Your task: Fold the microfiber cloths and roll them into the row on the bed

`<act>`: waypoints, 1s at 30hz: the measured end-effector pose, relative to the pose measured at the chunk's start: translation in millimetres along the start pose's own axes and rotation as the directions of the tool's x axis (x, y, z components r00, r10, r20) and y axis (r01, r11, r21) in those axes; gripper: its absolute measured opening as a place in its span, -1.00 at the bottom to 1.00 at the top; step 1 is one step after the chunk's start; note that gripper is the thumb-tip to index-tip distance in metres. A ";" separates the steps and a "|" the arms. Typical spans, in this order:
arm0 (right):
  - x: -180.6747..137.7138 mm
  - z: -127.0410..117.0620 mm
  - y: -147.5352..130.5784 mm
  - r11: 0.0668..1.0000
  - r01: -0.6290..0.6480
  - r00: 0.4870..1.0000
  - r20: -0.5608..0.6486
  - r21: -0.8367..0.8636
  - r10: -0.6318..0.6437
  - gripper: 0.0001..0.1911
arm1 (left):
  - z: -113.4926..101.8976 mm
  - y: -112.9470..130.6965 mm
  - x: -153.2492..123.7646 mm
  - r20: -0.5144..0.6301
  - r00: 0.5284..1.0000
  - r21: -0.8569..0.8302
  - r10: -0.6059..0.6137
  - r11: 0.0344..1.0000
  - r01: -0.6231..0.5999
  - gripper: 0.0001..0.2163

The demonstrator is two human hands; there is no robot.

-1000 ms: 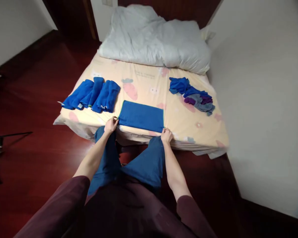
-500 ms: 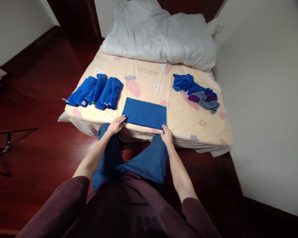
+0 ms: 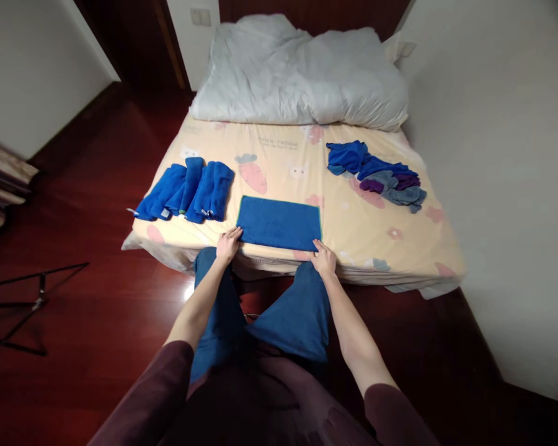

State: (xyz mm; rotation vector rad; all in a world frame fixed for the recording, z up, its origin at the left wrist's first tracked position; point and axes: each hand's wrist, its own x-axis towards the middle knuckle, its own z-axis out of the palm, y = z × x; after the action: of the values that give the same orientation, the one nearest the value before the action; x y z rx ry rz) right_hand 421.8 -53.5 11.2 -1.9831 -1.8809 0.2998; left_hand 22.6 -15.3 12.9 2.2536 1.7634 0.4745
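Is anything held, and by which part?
The left hand and right hand touch the flat blue cloth at its near corners; whether they grip it, I can't tell.

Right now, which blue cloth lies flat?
The blue cloth touched by the left hand and right hand; the others lie in bundles or a crumpled heap.

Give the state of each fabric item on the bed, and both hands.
Blue rectangular green-edged cloth, lying flat
Left hand, at that cloth's near left corner
Right hand, at its near right corner
Narrow blue cloth bundles, rolled or folded
Blue, grey and purple cloths, crumpled
Pale puffy quilt, bunched up
Cream patterned bedsheet, spread out
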 end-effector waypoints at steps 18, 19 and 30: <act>-15.4 -4.7 -3.8 0.974 -0.068 0.992 -0.089 0.216 0.089 -0.51 | -22.5 -34.9 -15.1 -0.037 0.996 -0.194 0.079 0.977 -0.085 -0.43; -13.5 -4.5 -1.8 0.971 -0.074 0.991 -0.094 0.227 0.098 -0.50 | -22.9 -34.4 -12.6 -0.040 0.997 -0.211 0.059 0.975 -0.066 -0.43; -6.3 -1.8 9.5 0.960 -0.075 0.984 -0.133 0.269 0.115 -0.67 | -22.4 -33.2 -8.4 -0.032 0.993 -0.252 -0.115 0.962 0.104 -0.69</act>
State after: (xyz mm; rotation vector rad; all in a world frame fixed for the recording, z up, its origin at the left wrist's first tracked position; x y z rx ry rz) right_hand 430.7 -60.2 8.2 -1.8635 -1.5678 0.3966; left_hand -17.7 -15.6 19.9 1.9773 1.7303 0.6887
